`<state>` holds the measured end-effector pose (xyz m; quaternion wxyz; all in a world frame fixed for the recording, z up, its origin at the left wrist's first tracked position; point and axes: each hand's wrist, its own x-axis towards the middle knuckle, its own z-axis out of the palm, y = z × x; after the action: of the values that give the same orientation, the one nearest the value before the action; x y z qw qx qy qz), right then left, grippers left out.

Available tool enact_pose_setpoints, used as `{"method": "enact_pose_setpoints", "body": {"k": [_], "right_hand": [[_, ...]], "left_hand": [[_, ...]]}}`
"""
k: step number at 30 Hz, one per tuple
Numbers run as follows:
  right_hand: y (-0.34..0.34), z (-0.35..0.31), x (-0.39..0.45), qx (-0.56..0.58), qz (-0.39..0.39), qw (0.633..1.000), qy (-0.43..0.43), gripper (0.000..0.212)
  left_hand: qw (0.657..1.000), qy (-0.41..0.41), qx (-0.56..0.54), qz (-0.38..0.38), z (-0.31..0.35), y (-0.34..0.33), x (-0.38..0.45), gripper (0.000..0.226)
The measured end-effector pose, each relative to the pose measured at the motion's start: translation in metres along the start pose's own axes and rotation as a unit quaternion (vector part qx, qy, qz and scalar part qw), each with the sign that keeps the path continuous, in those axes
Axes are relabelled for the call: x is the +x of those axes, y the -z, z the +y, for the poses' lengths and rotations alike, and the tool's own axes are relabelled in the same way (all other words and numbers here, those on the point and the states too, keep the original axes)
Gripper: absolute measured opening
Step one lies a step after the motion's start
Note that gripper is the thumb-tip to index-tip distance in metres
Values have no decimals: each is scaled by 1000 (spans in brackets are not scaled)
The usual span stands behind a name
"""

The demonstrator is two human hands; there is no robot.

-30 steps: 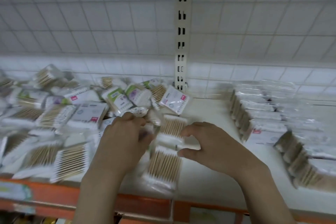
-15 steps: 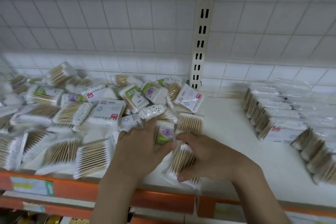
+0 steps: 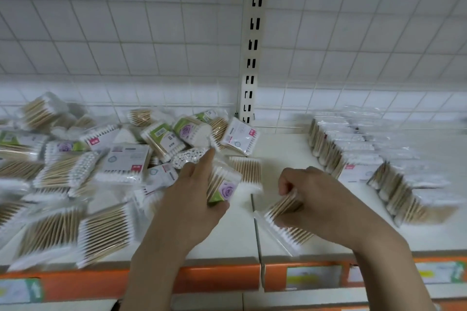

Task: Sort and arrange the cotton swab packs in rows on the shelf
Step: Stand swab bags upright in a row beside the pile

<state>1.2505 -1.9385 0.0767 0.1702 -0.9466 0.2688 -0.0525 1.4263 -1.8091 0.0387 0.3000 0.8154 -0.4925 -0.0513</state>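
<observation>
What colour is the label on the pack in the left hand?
Green with a purple rose on the pack in the left hand; head view shows it.

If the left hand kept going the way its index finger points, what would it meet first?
Probably the white dotted pack lying just past the fingertip of the left hand, which holds the purple-flower pack. Depth is unclear; it may already be touching it.

Two bare forearms — no sleeves, left hand [image 3: 187,199] and right hand [image 3: 321,199] ungloved
</observation>
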Motion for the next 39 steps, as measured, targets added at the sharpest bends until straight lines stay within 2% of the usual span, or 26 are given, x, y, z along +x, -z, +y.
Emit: {"method": "enact_pose_setpoints", "body": {"k": [3,9,15,22,27,34,36,39], "right_hand": [[6,2,-8,-74,27,997,-9,41],[21,10,-28,-18,85,994,-64,26],[31,20,-43,8,131,988,-86,24],[43,38,-55,-100,140,978,-117,26],[56,54,-56,-57,146,982,-109,33],[58,80,-55,-14,110,992,-62,54],[59,86,-54,3,107,993,-48,49],[59,96,-52,-4,109,993,-34,26]], "left_hand": [[999,-30,-4,8,8,-1,3,88],[997,-64,-46,6,23,-12,11,65],[994,-81,-70,7,39,-24,19,61],[994,-76,-76,-3,59,-39,27,64],[996,-63,-62,-17,76,-48,32,67],[996,-54,-70,-9,96,-59,33,68],[997,-51,-63,-8,100,-61,33,68],[997,-46,-57,-3,104,-62,31,67]]}}
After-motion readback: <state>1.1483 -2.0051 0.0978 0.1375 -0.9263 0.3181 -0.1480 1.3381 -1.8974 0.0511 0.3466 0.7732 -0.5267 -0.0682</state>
